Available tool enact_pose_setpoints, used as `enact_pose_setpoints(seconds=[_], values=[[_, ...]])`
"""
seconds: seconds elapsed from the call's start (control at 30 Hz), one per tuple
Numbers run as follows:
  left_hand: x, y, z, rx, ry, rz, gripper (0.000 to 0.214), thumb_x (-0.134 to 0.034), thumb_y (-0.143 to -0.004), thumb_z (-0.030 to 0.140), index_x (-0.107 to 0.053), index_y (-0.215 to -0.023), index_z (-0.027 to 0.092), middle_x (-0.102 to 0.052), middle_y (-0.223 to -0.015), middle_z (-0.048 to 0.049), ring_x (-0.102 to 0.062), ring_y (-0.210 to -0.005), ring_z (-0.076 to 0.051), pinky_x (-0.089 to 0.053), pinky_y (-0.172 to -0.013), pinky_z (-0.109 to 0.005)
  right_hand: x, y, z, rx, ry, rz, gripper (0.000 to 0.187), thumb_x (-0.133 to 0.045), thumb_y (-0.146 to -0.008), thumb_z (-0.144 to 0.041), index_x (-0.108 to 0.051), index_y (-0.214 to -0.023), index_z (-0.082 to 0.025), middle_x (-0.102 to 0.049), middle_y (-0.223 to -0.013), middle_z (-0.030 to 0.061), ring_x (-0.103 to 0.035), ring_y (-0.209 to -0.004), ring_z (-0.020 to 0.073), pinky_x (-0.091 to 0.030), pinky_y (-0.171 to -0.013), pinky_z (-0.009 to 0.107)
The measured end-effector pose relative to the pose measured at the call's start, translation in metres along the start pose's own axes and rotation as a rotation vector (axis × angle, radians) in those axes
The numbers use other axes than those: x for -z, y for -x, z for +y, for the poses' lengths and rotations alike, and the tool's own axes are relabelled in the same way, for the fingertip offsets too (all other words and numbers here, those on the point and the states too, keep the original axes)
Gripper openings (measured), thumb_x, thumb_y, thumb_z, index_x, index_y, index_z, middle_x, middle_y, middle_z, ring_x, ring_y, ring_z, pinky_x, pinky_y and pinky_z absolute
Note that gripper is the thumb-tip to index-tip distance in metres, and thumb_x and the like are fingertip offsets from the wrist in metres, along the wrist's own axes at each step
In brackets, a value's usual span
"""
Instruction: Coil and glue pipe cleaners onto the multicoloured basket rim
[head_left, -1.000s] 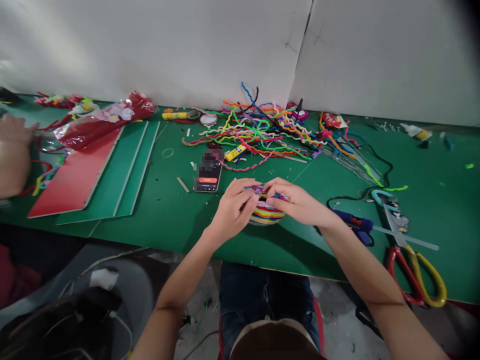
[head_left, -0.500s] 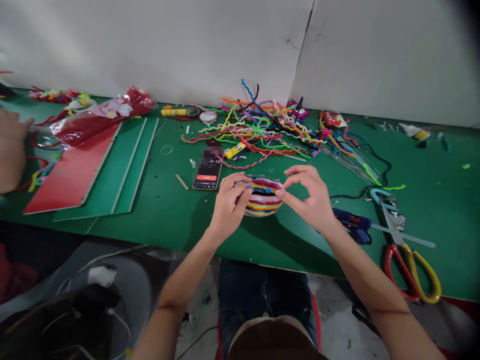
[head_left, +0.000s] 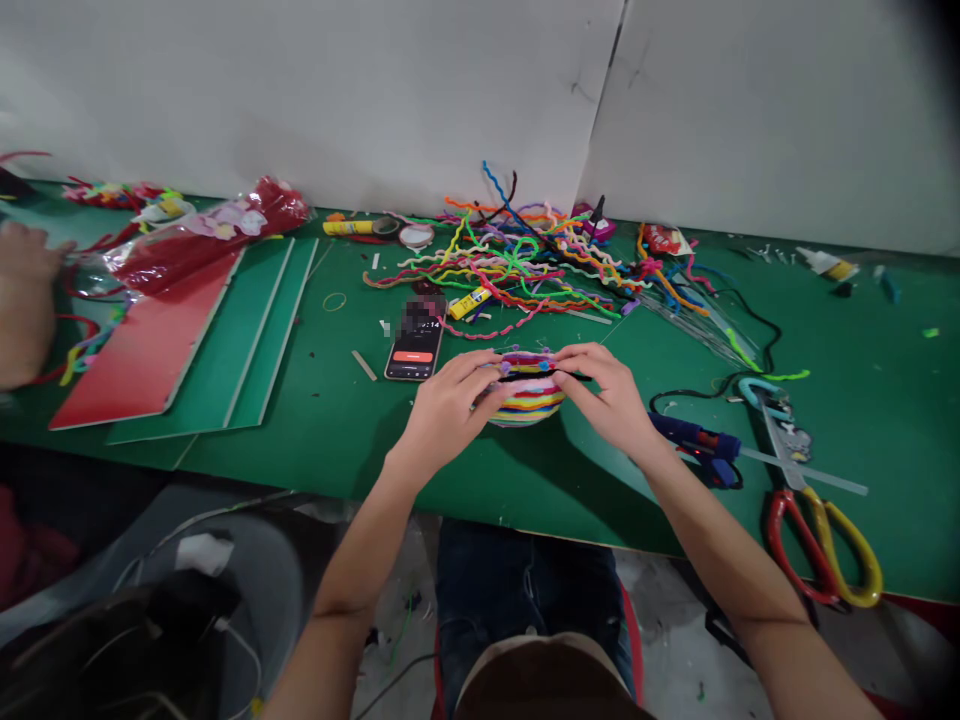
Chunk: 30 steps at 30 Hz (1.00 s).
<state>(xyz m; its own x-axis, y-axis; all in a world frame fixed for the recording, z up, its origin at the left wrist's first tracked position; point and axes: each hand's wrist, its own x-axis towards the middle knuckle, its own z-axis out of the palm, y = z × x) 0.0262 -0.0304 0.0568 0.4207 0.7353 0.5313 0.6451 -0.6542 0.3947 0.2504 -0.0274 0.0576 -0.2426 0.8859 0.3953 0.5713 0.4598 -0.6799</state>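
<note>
A rounded, basket-like piece striped in many colours of pipe cleaner (head_left: 525, 408) is held a little above the green table. Round its left side wraps my left hand (head_left: 456, 402), fingers at the top edge and thumb on the front. A black pipe cleaner (head_left: 529, 376) runs across the upper front, its end poking out past my right fingers. My right hand (head_left: 606, 388) pinches at the right edge, where that black strand passes between thumb and fingers. Small blue and purple bits show along the top. Both palms are hidden.
Loose pipe cleaners (head_left: 517, 260) lie heaped behind the hands, near a phone (head_left: 415, 345). On the right are a glue gun (head_left: 697, 437) and large scissors (head_left: 799, 530). Panels (head_left: 150, 345) and a wrapped bouquet (head_left: 172, 250) lie left, beside another person's hand (head_left: 26, 300).
My right hand has moved inward onto the right edge, and its spread fingers have come together. The black strand now sticks out to the right. The striped piece has tipped slightly.
</note>
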Motion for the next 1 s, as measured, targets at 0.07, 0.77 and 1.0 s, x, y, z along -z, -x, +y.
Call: enact_pose_setpoints(seconds=[0.07,0.77,1.0], values=[[0.002,0.0,-0.004,-0.091,-0.038,-0.024,0.02,-0.05,-0.094,0.028,-0.067,-0.097,0.017,-0.071,-0.109,-0.0091,-0.067,-0.104,-0.021,-0.056,-0.09,-0.039,0.002,0.0,0.003,-0.011,-0.015,-0.007,0.014,-0.057,-0.089,-0.031,-0.069,-0.089,-0.024,-0.07,-0.102,0.0046,-0.063,-0.098,0.0196,-0.047,-0.089,0.041],[-0.008,-0.038,0.01,-0.177,-0.089,-0.127,0.027,-0.042,-0.094,0.024,-0.066,-0.085,0.017,-0.072,-0.092,-0.0048,-0.068,-0.079,-0.014,-0.05,-0.063,-0.024,0.039,0.088,-0.022,0.189,0.389,0.488,0.024,-0.065,-0.079,-0.019,-0.058,-0.098,-0.03,-0.067,-0.088,0.0037,-0.064,-0.083,0.0218,-0.053,-0.071,0.039],[-0.027,-0.036,0.008,-0.233,-0.042,0.049,0.02,-0.05,-0.093,0.025,-0.067,-0.101,0.019,-0.072,-0.104,-0.0052,-0.07,-0.091,-0.014,-0.054,-0.07,-0.023,0.051,0.195,0.029,-0.245,0.627,0.688,0.022,-0.072,-0.074,-0.025,-0.051,-0.076,-0.023,-0.052,-0.066,0.0006,-0.05,-0.059,0.0173,-0.042,-0.055,0.033]])
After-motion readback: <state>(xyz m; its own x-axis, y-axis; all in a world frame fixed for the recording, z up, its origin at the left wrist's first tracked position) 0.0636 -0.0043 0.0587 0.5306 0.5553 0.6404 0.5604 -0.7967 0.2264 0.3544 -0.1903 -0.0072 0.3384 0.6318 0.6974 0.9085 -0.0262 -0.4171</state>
